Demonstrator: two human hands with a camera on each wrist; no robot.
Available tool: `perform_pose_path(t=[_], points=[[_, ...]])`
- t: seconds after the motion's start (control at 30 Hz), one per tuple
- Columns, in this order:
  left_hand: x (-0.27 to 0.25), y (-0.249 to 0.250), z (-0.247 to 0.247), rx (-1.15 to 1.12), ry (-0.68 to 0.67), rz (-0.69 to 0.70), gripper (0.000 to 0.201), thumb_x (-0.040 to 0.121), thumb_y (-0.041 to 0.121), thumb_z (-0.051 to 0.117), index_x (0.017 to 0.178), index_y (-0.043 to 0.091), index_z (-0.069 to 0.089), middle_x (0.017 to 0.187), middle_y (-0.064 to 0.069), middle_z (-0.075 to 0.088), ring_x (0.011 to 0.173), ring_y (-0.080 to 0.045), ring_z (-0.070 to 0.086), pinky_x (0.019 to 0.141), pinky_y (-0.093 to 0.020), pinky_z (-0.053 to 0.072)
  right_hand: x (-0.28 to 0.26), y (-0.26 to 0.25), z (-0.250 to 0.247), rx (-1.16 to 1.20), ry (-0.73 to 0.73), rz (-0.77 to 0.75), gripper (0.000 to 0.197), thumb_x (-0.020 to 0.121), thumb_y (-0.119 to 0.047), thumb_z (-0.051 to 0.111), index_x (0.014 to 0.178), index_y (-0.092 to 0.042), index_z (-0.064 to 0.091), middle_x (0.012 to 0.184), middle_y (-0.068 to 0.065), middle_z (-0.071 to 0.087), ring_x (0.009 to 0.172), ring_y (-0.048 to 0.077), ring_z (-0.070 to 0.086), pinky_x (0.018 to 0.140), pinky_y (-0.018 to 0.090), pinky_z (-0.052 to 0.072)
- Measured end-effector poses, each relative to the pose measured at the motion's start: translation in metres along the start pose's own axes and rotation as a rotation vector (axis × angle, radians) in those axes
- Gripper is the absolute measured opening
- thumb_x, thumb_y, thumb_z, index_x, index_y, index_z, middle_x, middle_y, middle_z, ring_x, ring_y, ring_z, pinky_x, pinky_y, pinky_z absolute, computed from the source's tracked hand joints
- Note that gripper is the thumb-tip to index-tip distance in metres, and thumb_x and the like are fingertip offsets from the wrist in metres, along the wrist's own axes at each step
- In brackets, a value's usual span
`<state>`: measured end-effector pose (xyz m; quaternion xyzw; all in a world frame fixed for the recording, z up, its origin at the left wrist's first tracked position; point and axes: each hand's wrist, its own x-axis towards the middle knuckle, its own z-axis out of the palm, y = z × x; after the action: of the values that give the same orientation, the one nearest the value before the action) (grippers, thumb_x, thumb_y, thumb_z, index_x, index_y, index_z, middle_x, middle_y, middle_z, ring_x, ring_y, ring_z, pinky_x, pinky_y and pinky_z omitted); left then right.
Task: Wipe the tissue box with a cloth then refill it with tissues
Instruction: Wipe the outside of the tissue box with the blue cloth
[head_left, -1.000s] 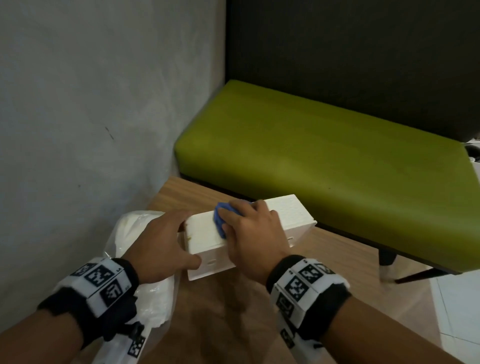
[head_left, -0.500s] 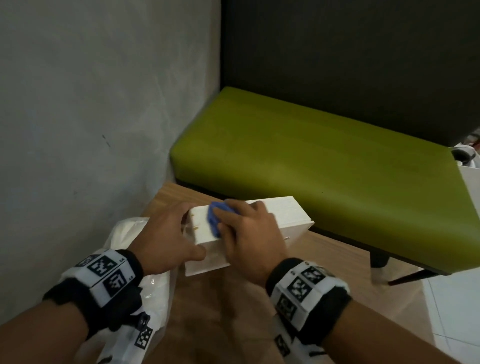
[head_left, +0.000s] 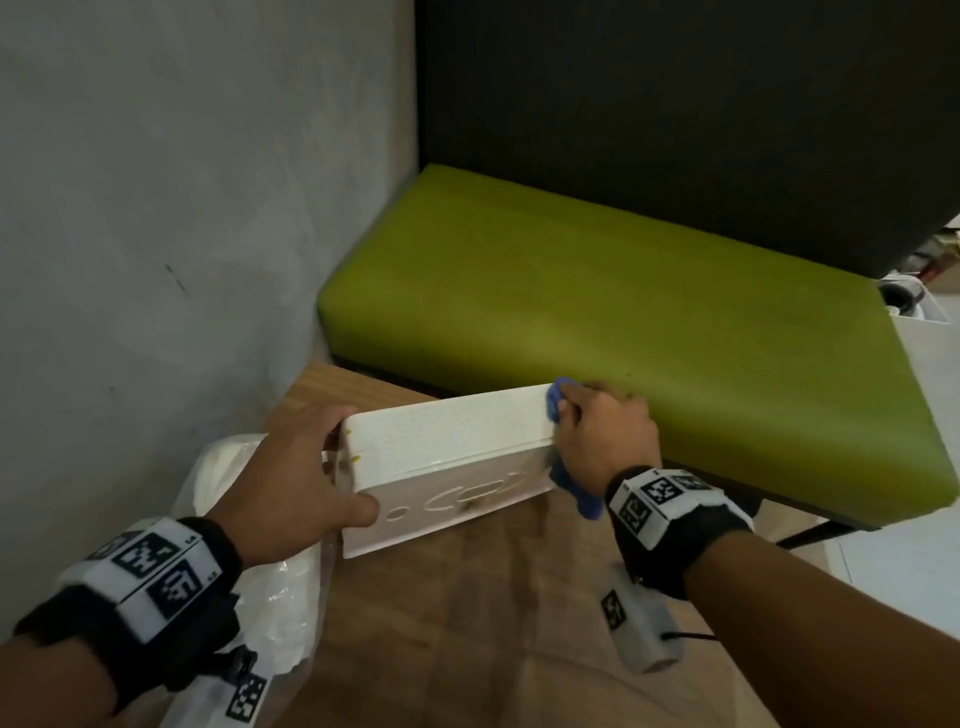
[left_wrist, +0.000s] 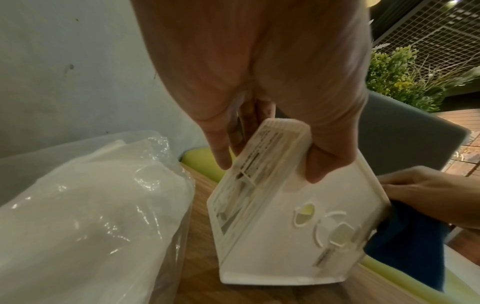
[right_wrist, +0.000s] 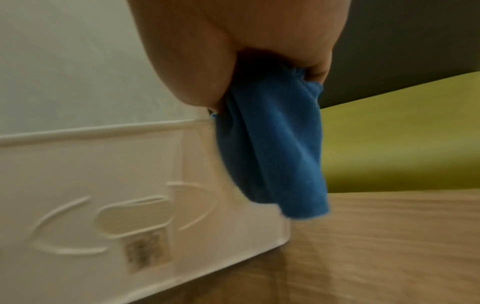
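Tissue box: a white plastic tissue box (head_left: 447, 462) is standing on a wooden desk (head_left: 467, 639), tipped up with one long edge resting on the wood and a panel with moulded curves, a slot and a round hole facing the person.
Left hand: the left hand (head_left: 291, 488) is gripping the box's left end, thumb lying on the near panel beside the round hole, the other fingers (left_wrist: 221, 152) curling round the far side of that end.
Right hand: the right hand (head_left: 605, 441) is clutching a blue cloth (head_left: 574, 488) and pressing it against the box's right end; its fingers are closed round the bunched fabric.
Cloth: one fold is peeking out above the knuckles at the box's top corner, and a longer tail is hanging down past the lower right corner, just above the desk.
Writing: a worn sticker (left_wrist: 262, 164) is running along the box's left end and a small smudged label (right_wrist: 146, 251) is sitting under the slot; the print on both is too blurred to read.
Tissues: a clear plastic bag of white tissues (head_left: 260, 566) is lying on the desk just left of the box, partly under the left forearm.
Wrists: both wrists are wearing black bands with white blocks carrying black square code patterns (head_left: 660, 493).
Surroundings: a green cushioned bench (head_left: 623, 322) with a dark backrest is standing just behind the desk, and a grey wall (head_left: 156, 208) is rising on the left.
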<state>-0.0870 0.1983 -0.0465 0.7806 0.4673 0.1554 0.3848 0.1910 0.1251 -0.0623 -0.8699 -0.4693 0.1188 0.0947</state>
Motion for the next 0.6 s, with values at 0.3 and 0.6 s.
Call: perform_pose_path(t=[0.3, 0.6], points=[[-0.002, -0.006, 0.007, -0.168, -0.037, -0.038, 0.075, 0.049, 0.064, 0.078, 0.115, 0.048, 0.046, 0.126, 0.017, 0.052, 0.115, -0.004, 0.053, 0.091, -0.027, 0.048, -0.006, -0.009, 0.018, 0.169, 0.110, -0.100, 0.050, 0.090, -0.042, 0.029, 0.130, -0.033, 0.059, 0.134, 0.004, 0.058, 0.112, 0.034, 0.053, 0.090, 0.045, 0.045], [-0.005, -0.003, 0.010, -0.145, -0.040, -0.077, 0.074, 0.047, 0.040, 0.086, 0.111, 0.043, 0.047, 0.118, 0.012, 0.057, 0.107, -0.007, 0.059, 0.084, -0.034, 0.059, -0.001, -0.009, 0.011, 0.167, 0.057, -0.042, 0.042, 0.095, -0.037, 0.035, 0.128, -0.031, 0.060, 0.132, 0.006, 0.058, 0.114, 0.035, 0.053, 0.091, 0.044, 0.045]])
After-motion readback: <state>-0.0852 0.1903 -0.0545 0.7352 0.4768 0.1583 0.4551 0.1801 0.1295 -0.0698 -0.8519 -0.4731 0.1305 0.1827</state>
